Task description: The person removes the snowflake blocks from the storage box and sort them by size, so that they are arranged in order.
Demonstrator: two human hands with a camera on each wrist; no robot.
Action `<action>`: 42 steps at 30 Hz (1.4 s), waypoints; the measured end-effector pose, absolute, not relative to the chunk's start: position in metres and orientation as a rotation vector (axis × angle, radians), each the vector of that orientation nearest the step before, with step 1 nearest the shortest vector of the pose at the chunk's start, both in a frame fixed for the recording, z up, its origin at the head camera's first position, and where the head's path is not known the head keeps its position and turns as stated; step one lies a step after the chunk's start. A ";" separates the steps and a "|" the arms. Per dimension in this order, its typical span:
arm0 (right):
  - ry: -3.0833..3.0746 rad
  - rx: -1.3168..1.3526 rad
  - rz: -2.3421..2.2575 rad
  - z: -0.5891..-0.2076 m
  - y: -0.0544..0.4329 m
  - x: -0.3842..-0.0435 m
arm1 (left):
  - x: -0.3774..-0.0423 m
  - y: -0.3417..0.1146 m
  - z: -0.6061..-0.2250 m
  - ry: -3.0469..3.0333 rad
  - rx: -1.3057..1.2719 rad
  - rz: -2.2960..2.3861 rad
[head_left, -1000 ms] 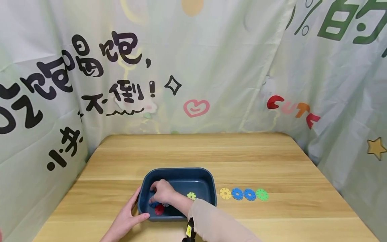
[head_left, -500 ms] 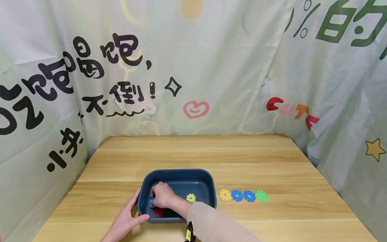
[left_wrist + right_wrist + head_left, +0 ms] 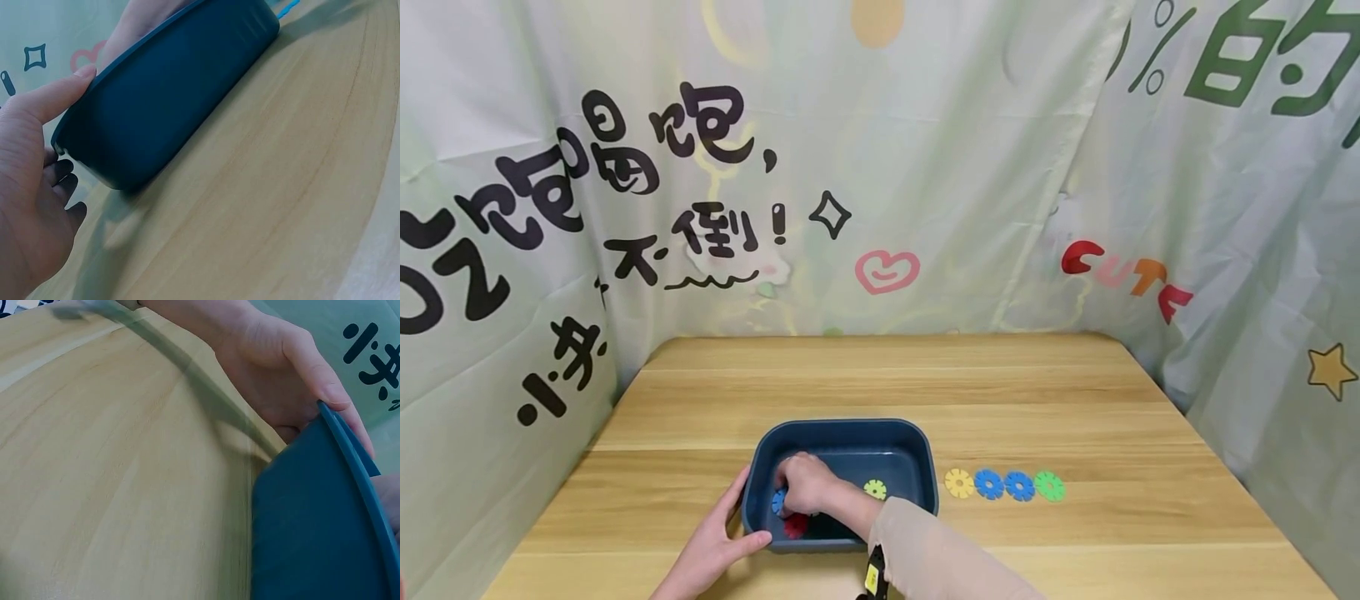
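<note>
In the head view, my left hand (image 3: 711,546) grips the left end of a dark blue plastic basin (image 3: 868,428). Its thumb presses the rim at the near left corner, and the fingers lie along the outer side wall. My right hand (image 3: 808,483) is down inside the basin's left half, fingers curled. A blue snowflake disc (image 3: 778,502) shows at its fingertips, tilted and partly hidden by the hand. A red disc (image 3: 796,525) lies near it on the basin floor, and a yellow-green disc (image 3: 875,489) lies to the right of the wrist. Basin walls hide the right fingertips in both wrist views.
Right of the basin, a row of discs lies on the wooden table (image 3: 1075,417): a yellow disc (image 3: 958,483), two blue discs (image 3: 988,484) and a green disc (image 3: 1049,486). A printed curtain (image 3: 955,167) surrounds the table.
Inside the basin, my right hand has shifted slightly toward me, and the blue disc at its fingertips has come into fuller view. The left hand and the row of discs stay put.
</note>
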State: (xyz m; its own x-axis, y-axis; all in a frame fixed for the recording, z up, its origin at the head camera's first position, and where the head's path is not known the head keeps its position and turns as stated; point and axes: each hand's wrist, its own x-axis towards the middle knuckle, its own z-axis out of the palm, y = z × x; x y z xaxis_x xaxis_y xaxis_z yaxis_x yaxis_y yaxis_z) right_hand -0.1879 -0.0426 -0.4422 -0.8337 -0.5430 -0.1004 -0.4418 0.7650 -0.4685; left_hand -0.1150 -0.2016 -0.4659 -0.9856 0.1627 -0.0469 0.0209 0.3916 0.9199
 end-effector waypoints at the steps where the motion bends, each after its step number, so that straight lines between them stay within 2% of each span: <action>1: 2.735 -0.773 -0.637 -0.442 -0.042 -0.188 | -0.115 -0.201 -0.466 2.508 0.162 1.656; 10: 2.649 -0.728 -0.903 -0.437 -0.035 -0.192 | -0.116 -0.202 -0.466 2.482 0.120 1.656; 23: 2.250 -0.444 -1.495 -0.421 -0.009 -0.208 | -0.117 -0.202 -0.467 2.465 0.058 1.635; 32: 2.119 -0.397 -1.668 -0.399 0.029 -0.216 | -0.116 -0.201 -0.466 2.487 0.042 1.614; 42: 2.064 -0.383 -1.860 -0.391 0.097 -0.217 | -0.115 -0.201 -0.466 2.524 0.113 1.623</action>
State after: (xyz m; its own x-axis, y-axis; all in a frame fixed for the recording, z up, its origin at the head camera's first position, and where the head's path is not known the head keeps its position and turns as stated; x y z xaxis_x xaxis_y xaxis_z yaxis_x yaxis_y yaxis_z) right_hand -0.2167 0.0973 -0.3912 -0.9077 -0.4143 -0.0673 0.0241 0.1086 -0.9938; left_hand -0.1147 -0.2005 -0.4664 -0.9876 0.1378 -0.0754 -0.0114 0.4156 0.9095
